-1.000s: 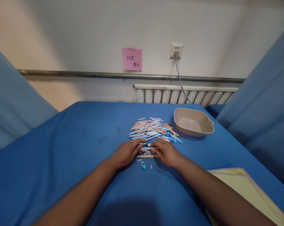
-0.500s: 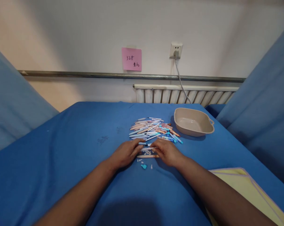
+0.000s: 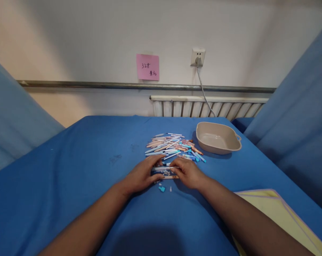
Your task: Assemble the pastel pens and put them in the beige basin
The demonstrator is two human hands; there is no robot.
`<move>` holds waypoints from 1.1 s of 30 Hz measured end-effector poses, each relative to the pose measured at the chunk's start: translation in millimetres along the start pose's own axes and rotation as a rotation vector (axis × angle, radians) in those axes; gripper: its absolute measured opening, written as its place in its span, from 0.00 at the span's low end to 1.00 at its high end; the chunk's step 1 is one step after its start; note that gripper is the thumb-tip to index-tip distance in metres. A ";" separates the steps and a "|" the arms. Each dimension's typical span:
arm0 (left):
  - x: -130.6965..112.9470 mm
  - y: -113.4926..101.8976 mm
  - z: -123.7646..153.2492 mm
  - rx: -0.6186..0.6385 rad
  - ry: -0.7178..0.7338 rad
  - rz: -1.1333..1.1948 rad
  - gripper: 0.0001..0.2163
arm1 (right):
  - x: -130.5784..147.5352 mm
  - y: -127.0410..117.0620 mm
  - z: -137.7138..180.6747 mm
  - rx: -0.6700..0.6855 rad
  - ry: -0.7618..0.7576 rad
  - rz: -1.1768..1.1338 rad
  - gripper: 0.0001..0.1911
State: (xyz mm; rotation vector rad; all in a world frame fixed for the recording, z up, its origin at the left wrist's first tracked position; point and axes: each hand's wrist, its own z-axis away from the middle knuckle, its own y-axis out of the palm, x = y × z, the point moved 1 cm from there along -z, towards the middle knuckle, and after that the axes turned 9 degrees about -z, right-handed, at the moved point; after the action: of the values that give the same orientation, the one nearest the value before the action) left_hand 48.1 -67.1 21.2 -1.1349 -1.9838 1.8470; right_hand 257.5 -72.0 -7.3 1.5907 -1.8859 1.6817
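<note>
Right hand [image 3: 187,172], in the head view, is pinching a pale pen [image 3: 163,168], which is lying level between both hands. The left hand [image 3: 142,174] is holding thumb and fingers apart around its other end. Just below, a peach pen [image 3: 170,177] is resting near white bits [image 3: 166,173] and a turquoise cap [image 3: 161,189]. Beyond, more pens [image 3: 161,145] are lying heaped on blue cloth [image 3: 70,195], left of a beige basin [image 3: 216,147].

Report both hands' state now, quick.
Left hand: open, spread around the pen's left end.
Right hand: closed, holding the pen's other end.
</note>
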 end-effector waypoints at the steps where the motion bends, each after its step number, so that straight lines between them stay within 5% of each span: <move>1: 0.8 1.0 0.5 0.000 0.007 -0.011 0.22 | 0.6 -0.1 -0.3 -0.005 0.004 -0.010 0.06; 9: -2.1 -0.8 -0.7 0.193 -0.061 -0.065 0.14 | -2.2 -6.1 -1.3 0.028 -0.041 0.040 0.07; 21: 7.9 -7.1 -5.4 0.124 -0.058 -0.211 0.19 | -7.2 -9.3 -0.1 0.014 -0.012 0.075 0.06; 33: 18.4 -12.7 -2.9 0.102 -0.058 -0.219 0.16 | -32.5 -35.1 3.2 0.130 0.173 0.357 0.07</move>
State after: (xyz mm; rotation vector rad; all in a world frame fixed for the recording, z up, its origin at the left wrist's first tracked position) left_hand 32.4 -52.1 27.1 -0.8095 -1.9321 1.8611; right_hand 299.3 -48.8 -9.1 1.1488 -2.1013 2.0449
